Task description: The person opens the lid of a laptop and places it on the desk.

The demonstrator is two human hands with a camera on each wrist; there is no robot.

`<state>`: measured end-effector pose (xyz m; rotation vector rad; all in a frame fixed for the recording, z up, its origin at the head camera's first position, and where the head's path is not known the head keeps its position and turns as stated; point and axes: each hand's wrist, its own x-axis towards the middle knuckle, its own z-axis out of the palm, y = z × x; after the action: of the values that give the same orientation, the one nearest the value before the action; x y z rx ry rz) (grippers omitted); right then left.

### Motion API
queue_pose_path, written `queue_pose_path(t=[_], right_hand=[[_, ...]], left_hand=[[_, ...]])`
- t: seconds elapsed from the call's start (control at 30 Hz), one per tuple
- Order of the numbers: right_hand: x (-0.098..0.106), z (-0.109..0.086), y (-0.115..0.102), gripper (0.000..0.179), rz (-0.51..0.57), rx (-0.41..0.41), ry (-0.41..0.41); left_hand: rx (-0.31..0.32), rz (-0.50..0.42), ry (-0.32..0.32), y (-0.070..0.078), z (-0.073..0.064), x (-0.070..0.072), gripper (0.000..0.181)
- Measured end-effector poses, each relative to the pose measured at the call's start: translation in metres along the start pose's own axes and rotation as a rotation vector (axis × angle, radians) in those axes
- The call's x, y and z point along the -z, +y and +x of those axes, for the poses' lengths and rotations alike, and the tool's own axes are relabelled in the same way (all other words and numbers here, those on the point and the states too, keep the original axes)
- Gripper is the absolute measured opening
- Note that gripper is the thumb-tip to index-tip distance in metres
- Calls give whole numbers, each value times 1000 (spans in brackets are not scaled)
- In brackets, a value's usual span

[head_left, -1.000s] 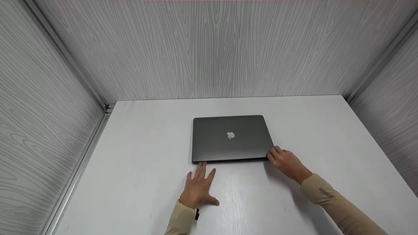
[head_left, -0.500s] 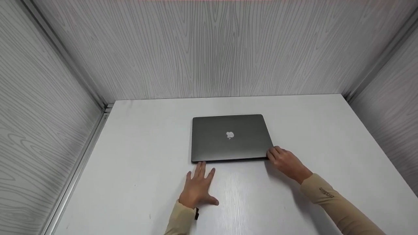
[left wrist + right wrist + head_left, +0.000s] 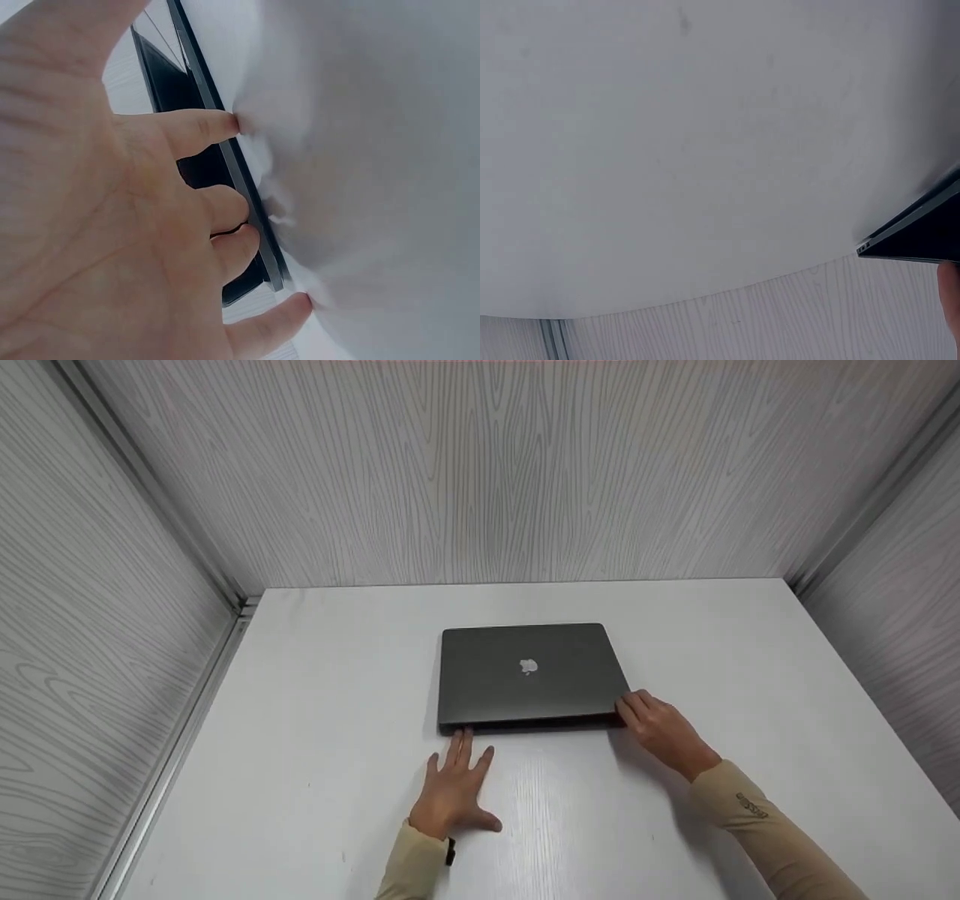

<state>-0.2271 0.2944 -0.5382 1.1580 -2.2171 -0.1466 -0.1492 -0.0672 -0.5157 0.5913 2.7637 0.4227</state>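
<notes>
A dark grey laptop [image 3: 529, 679] with a white apple logo lies on the white table, its lid raised a little along the near edge. At the lid's near right corner, my right hand [image 3: 660, 731] pinches the rim. My left hand [image 3: 450, 795] is spread flat, two fingertips touching the laptop's near edge at the left. In the left wrist view, those fingers meet the front of the laptop [image 3: 196, 169], and a dark gap shows between lid and base. The right wrist view catches the wedge-shaped opening of the laptop [image 3: 919, 232] beside a fingertip [image 3: 949, 300].
The white table [image 3: 337, 675] surrounds the laptop. A wood-grain back panel [image 3: 487, 472] rises behind it, with side panels left [image 3: 90, 622] and right [image 3: 900, 585]. A metal rail [image 3: 180, 742] runs along the table's left edge.
The lid's near right corner has risen slightly with my right hand, and the dark gap along the front has widened. My left hand has stayed in place.
</notes>
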Motion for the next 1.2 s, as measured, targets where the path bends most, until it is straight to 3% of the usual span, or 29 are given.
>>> queue_pose_path(t=[0.1,0.37,0.53,0.63,0.77,0.87,1.03,1.2], right_hand=[[0,1,1,50,13,-28,8],[3,5,5,45,35,-38,24],[4,10,9,16,33,-34,69],[2,11,13,38,29,-33,112],[-2,10,17,15,49,-40,161],[-5,10,19,12,60,-45,180],[-9,11,23,36,79,-54,202],[-12,8,25,41,115,-39,153]], left_hand=[[3,-9,-5,1,0,0,110],[-2,10,7,1,1,-1,109],[3,12,5,-1,1,-1,110],[2,9,6,-1,1,-1,110],[-3,21,5,-1,1,-1,110],[-4,35,5,-1,1,-1,109],[-5,43,4,-1,1,-1,109],[-3,54,7,-1,1,-1,110]])
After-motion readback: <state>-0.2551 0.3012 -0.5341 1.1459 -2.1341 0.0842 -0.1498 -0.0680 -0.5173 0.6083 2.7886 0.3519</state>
